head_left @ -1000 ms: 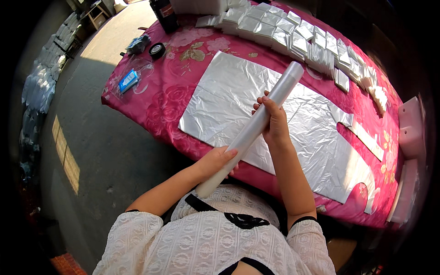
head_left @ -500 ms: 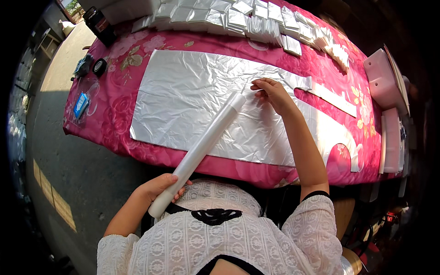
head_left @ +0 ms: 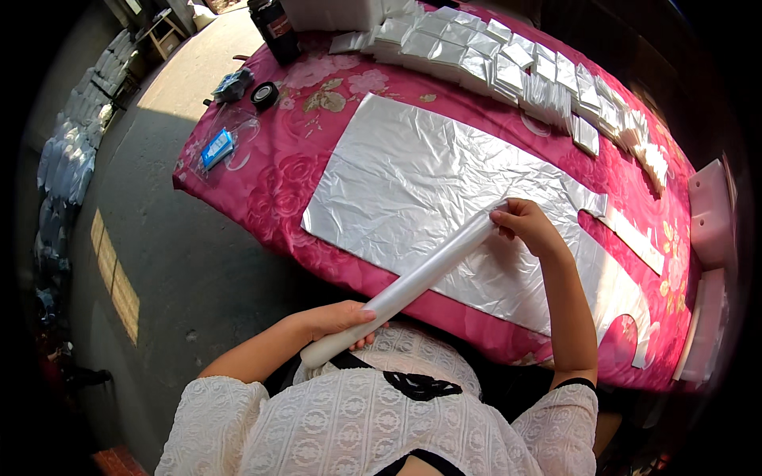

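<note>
A long roll of whitish plastic film slants from my lap up over the table. My left hand is wrapped round its lower part, near the pale bottom end. At the upper end, my right hand pinches the film at the tip of the roll between thumb and fingers. Beneath the roll's upper half, a large white plastic bag with handle loops lies flat and wrinkled, its handles toward the right.
Stacks of small folded white plastic packets line the far side of the pink flowered tablecloth. At the left are a dark bottle, a black tape roll and a blue packet. White foam boxes stand at the right edge.
My right hand, apart from the roll before, now pinches the film at its upper end. The roll tilts lower toward the right. The head view has turned left, shifting the table rightward.
</note>
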The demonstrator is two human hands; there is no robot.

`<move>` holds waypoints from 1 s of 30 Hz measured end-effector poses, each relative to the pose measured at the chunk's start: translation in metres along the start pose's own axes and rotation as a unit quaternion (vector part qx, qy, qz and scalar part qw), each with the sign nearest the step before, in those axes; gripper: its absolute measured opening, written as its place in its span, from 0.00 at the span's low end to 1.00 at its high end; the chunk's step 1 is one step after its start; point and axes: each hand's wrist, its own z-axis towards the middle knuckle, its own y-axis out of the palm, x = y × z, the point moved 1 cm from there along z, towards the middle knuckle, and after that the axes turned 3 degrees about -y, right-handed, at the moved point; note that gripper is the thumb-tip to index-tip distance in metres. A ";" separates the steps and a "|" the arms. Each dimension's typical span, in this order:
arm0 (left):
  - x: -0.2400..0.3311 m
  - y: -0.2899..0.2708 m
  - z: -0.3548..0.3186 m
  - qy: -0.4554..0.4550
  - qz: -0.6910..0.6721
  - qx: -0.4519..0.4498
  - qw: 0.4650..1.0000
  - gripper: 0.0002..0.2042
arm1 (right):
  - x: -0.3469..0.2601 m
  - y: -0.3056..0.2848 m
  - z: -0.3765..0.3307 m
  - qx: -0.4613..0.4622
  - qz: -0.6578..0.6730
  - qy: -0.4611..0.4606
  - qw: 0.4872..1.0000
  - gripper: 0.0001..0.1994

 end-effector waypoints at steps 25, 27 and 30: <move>0.169 0.057 0.021 0.207 0.712 0.120 0.661 0.22 | 0.033 -0.126 0.011 0.182 -0.087 -0.058 0.978 0.08; 0.177 0.068 0.047 0.221 0.787 0.167 0.552 0.24 | 0.025 -0.115 0.021 0.153 -0.130 -0.031 0.979 0.09; 0.164 0.076 0.081 0.488 0.724 0.162 0.460 0.22 | 0.023 -0.112 0.029 0.126 -0.146 -0.024 0.981 0.09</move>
